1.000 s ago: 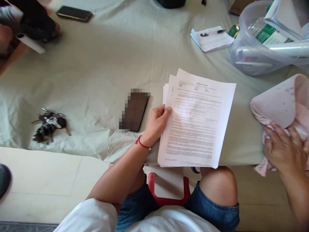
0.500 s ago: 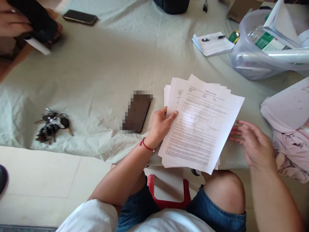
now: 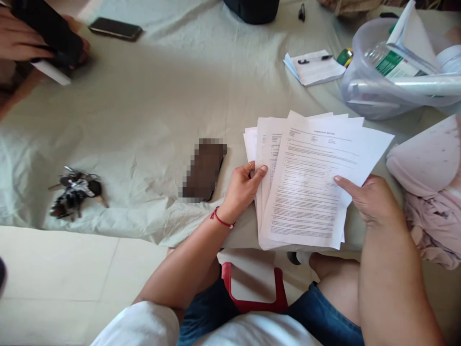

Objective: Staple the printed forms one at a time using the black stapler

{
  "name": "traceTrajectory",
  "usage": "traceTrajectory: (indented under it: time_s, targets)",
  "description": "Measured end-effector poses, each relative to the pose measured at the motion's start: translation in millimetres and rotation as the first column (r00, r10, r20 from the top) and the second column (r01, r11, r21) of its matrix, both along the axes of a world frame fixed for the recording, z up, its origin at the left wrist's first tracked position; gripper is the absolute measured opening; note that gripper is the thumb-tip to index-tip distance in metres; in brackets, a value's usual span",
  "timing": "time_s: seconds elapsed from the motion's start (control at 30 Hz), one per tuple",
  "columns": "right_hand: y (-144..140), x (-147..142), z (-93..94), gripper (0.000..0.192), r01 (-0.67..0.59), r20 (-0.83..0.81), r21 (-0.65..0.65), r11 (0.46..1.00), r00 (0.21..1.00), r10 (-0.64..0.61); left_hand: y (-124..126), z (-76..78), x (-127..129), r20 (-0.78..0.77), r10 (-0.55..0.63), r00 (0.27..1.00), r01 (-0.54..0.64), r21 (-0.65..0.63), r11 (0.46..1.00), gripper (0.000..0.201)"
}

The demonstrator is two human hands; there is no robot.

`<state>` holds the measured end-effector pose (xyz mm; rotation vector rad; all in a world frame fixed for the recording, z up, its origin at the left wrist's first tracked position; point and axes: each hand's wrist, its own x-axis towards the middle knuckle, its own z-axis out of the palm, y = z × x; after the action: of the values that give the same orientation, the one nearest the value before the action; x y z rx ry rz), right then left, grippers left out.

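Observation:
A fanned stack of printed paper sheets (image 3: 306, 197) is held up over the table's near edge. My left hand (image 3: 245, 185) grips its left side, thumb on top and the other fingers underneath. On the right side my right hand (image 3: 370, 197) pinches the stack, its thumb on the top sheet and its fingers hidden behind the paper. The top sheet carries dense small print under a heading. Just left of my left hand lies a dark smartphone (image 3: 203, 170), partly pixelated.
Left on the cloth-covered table (image 3: 151, 110) lie a key bunch (image 3: 77, 190) and another phone (image 3: 115, 29). Another person's hand (image 3: 21, 36) holds a dark object. At right are a notepad (image 3: 317, 69), a translucent tub (image 3: 374, 98) and pink fabric (image 3: 428, 211).
My right hand has come in from beside the stack and taken hold of its right side. The sheets are spread wider and have shifted to the right. My left hand keeps its grip.

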<state>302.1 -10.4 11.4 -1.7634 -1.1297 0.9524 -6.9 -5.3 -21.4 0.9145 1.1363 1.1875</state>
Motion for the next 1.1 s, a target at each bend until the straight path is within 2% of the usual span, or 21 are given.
traceTrajectory:
  time_s: [0.13,0.23,0.33,0.43,0.57,0.7,0.8,0.9,1.0,1.1]
  targets:
    - [-3.7,1.2,-12.3,0.040,0.074,-0.047,0.074,0.995,0.996,-0.071,-1.5,-0.2,1.8,0.028,-0.001,1.000,0.001,-0.008,1.000,0.043]
    - [-4.3,3.6,-20.8,0.037,0.083,-0.080,0.118,0.990,0.994,-0.074,-2.5,-1.8,3.9,-0.027,0.004,1.000,-0.004,0.009,1.000,0.043]
    - [-1.7,9.6,-24.1,0.040,0.076,-0.117,0.146,0.986,0.991,-0.059,-2.6,-2.7,7.7,-0.040,-0.041,0.998,0.041,0.011,0.999,0.042]
    - [0.2,15.7,-23.7,0.042,0.090,-0.121,0.186,0.978,0.990,-0.068,-2.0,-3.1,11.3,-0.013,-0.088,0.996,0.089,0.037,0.995,0.041]
    - [0.6,18.8,-20.4,0.042,0.142,-0.141,0.233,0.962,0.984,-0.111,-0.3,-4.0,9.7,-0.031,-0.029,0.999,0.030,0.052,0.998,0.039]
    - [4.0,19.9,-12.8,0.057,0.269,-0.297,0.267,0.925,0.936,-0.187,1.9,-3.9,3.7,-0.038,-0.006,0.999,0.008,0.051,0.999,0.035]
    - [7.2,24.1,-7.5,0.064,0.368,-0.394,0.245,0.897,0.883,-0.254,2.7,-3.5,1.3,-0.028,-0.018,0.999,0.019,0.044,0.999,0.032]
    - [8.2,31.7,-6.6,0.054,0.418,-0.392,0.225,0.880,0.866,-0.311,2.4,-1.7,-0.5,-0.040,-0.015,0.999,0.016,0.036,0.999,0.031]
    - [7.3,39.6,-9.3,0.042,0.386,-0.362,0.257,0.886,0.889,-0.282,1.2,1.8,-3.1,-0.074,-0.030,0.997,0.031,0.021,0.999,0.032]
    - [4.9,43.9,-12.3,0.039,0.369,-0.405,0.240,0.898,0.879,-0.253,0.0,3.9,-5.5,-0.064,-0.048,0.997,0.049,0.021,0.999,0.033]
